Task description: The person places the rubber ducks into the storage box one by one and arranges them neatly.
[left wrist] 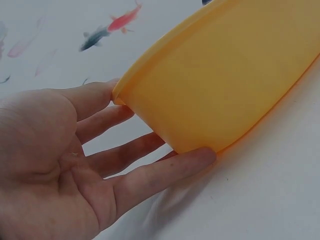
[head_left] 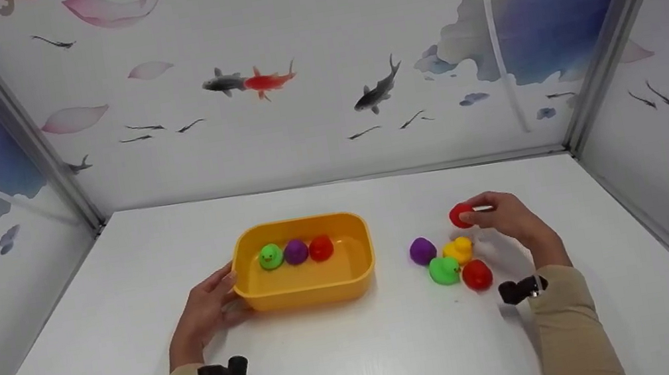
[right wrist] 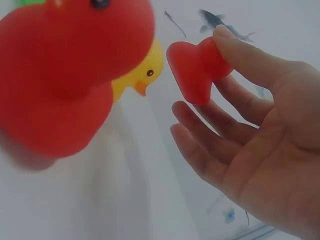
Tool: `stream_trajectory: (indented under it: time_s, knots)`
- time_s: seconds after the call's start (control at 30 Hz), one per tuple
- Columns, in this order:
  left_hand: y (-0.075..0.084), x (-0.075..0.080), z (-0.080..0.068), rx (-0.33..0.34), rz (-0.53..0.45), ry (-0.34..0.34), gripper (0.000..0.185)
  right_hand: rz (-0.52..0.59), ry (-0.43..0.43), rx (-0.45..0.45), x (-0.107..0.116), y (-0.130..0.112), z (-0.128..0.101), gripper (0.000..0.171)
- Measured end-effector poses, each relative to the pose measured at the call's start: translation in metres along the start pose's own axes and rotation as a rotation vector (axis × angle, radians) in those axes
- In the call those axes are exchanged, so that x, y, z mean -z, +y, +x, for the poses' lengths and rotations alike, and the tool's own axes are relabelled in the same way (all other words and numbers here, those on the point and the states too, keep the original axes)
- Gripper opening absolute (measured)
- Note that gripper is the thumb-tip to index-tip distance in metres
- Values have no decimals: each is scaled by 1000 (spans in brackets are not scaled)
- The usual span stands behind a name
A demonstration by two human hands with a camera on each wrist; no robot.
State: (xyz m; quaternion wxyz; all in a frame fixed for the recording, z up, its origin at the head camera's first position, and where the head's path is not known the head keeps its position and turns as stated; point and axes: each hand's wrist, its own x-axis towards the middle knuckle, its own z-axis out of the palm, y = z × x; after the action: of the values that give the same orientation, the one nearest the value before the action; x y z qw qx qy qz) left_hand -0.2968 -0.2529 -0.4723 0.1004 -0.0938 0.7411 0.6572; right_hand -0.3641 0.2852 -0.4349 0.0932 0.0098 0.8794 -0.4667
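A yellow tub stands on the white table and holds a green duck, a purple duck and a red duck. My left hand rests against the tub's left end with straight fingers. My right hand pinches a red duck above the table. Below it lie a purple duck, a yellow duck, a green duck and another red duck.
Walls printed with fish and petals close in the table on the left, back and right. Bare white tabletop stretches in front of the tub and the ducks.
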Motion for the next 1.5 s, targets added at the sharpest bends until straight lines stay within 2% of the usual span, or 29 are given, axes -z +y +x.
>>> stream_trajectory:
  time_s: [0.2, 0.47, 0.73, 0.97, 1.23, 1.37, 1.5]
  knots:
    - [-1, 2, 0, 8, 0, -2, 61, 19, 5, 62, -1, -22, -8, 71]
    - [2, 2, -2, -15, -49, -10, 58, 60, 6, 219, -11, -45, -13, 61]
    - [2, 2, -3, -12, -42, -7, 59, 85, 0, 267, -28, -63, -11, 59]
    - [2, 1, -1, 4, -25, 1, 60, 65, 6, 233, -50, -80, -6, 57]
    - [4, 2, 2, -1, -3, 1, 62, 98, 13, 194, -78, -108, -1, 50]
    - [4, 4, 4, -5, -25, 0, 60, 107, 4, 184, -93, -124, 3, 48]
    - [3, 4, 5, -7, -43, -8, 60, 63, -13, 186, -109, -137, 10, 41]
